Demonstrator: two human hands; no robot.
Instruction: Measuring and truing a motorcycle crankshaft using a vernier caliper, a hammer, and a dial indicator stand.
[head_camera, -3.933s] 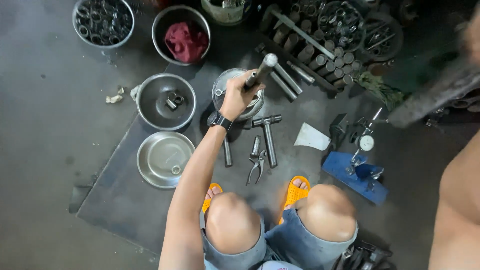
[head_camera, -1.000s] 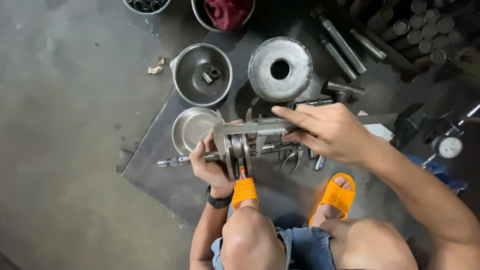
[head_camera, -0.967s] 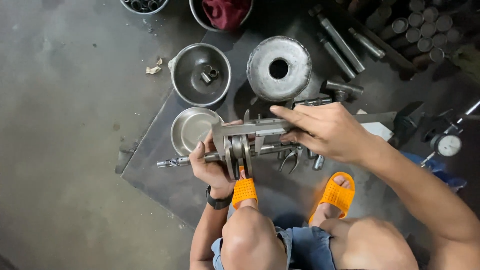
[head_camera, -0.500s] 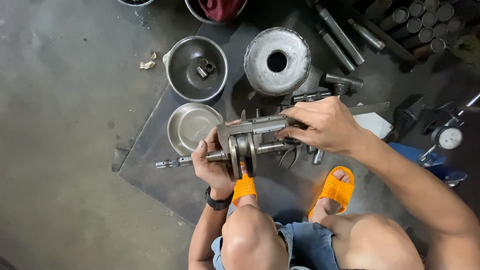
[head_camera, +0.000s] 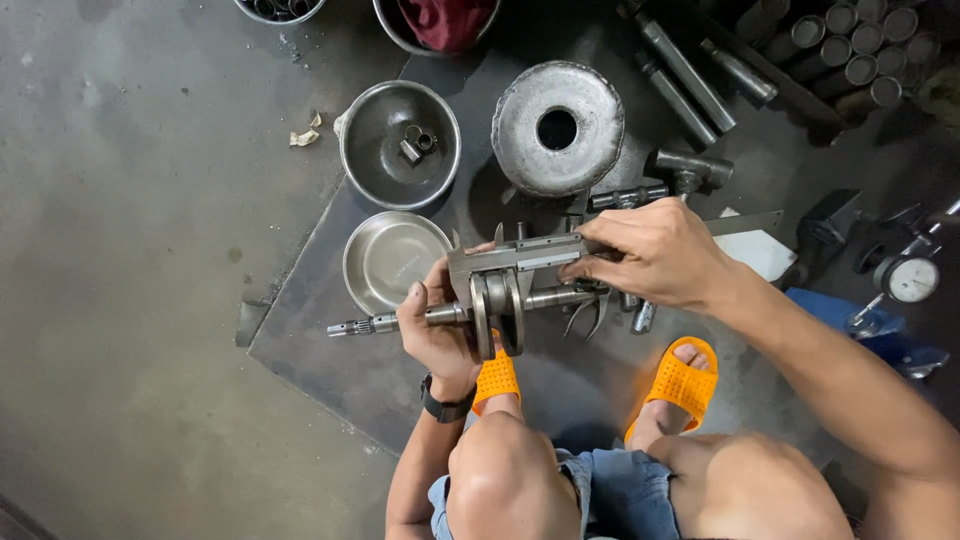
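Observation:
My left hand (head_camera: 440, 335) grips a steel crankshaft (head_camera: 497, 310) by its shaft, holding it level above the dark metal floor plate (head_camera: 330, 330). Its two round webs stand side by side between the jaws of a metal vernier caliper (head_camera: 520, 260). My right hand (head_camera: 655, 255) holds the caliper's beam and slider from above, thumb near the slider. The caliper's long beam runs off to the right behind my right hand.
A heavy round steel block with a centre hole (head_camera: 557, 128) lies beyond. Two steel bowls sit to the left: one with small parts (head_camera: 400, 145), one bare (head_camera: 393, 260). Steel rods (head_camera: 690, 70), a hammer (head_camera: 685, 170), pliers (head_camera: 595, 310) and a dial gauge (head_camera: 905, 278) lie right. My feet wear orange sandals (head_camera: 680, 385).
Earlier my left hand worked a tool over the round block. Since then both hands hold the crankshaft and caliper; over the last second only the view shifted slightly, the grip staying the same.

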